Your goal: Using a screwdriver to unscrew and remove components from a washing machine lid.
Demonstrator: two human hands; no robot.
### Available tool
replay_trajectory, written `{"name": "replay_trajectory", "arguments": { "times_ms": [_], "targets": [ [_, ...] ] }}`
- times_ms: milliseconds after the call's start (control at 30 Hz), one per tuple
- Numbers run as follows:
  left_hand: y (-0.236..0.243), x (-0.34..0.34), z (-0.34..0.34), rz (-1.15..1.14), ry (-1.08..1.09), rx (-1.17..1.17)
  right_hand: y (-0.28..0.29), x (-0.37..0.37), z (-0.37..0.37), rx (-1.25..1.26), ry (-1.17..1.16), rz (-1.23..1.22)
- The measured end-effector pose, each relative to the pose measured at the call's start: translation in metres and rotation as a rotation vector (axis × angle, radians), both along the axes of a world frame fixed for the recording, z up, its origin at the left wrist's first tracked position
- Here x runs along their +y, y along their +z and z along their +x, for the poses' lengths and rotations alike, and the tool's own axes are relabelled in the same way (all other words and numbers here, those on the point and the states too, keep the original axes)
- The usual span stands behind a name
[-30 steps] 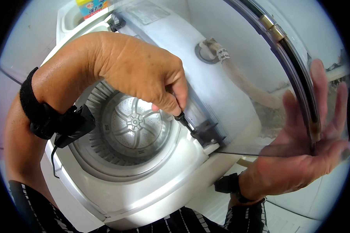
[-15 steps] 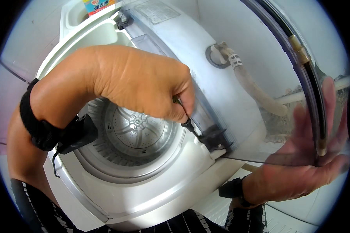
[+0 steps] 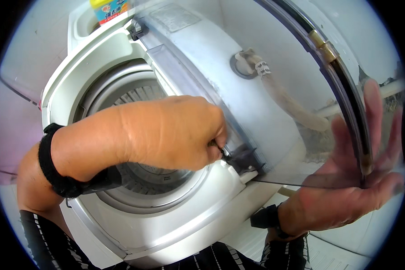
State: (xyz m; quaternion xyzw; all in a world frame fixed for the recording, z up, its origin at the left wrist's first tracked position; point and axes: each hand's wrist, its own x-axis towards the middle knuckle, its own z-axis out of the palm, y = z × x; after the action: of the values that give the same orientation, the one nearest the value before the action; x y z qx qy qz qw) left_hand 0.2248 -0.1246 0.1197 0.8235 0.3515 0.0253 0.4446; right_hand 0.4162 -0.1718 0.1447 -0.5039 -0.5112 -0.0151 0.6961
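Note:
The clear lid (image 3: 297, 96) of a white top-loading washing machine (image 3: 166, 225) stands raised on the right. My left hand (image 3: 175, 130) reaches across the round tub opening, fingers pinched on a thin dark tool (image 3: 222, 155) whose tip meets the black lid hinge (image 3: 245, 162) at the near end of the lid. The fingers cover most of this tool, so its kind does not show. My right hand (image 3: 333, 207) holds the lid by its near edge, long fingers spread behind the clear plastic and thumb outside. Below my left arm, part of the metal tub (image 3: 141, 180) is visible.
A pale hose (image 3: 292, 99) runs to a port behind the lid. The far lid hinge (image 3: 137, 29) sits at the back. Beyond stands a white basin (image 3: 78, 27) with a blue and yellow package (image 3: 110, 10). Each wrist wears a black strap with a small device.
My left wrist and forearm have swung nearer and lower, showing the far part of the tub, while the fingers stay by the near hinge. The lid appears slightly farther left.

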Motion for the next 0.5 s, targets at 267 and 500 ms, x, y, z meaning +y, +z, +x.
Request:
{"name": "replay_trajectory", "arguments": {
  "times_ms": [267, 500],
  "targets": [
    [-0.003, -0.039, 0.004, 0.382, 0.005, 0.175, 0.001, -0.001, 0.004, 0.014, 0.060, -0.018],
    [-0.002, -0.026, 0.004, 0.348, -0.055, 0.140, 0.003, -0.002, 0.009, 0.030, 0.137, -0.022]
  ]
}}
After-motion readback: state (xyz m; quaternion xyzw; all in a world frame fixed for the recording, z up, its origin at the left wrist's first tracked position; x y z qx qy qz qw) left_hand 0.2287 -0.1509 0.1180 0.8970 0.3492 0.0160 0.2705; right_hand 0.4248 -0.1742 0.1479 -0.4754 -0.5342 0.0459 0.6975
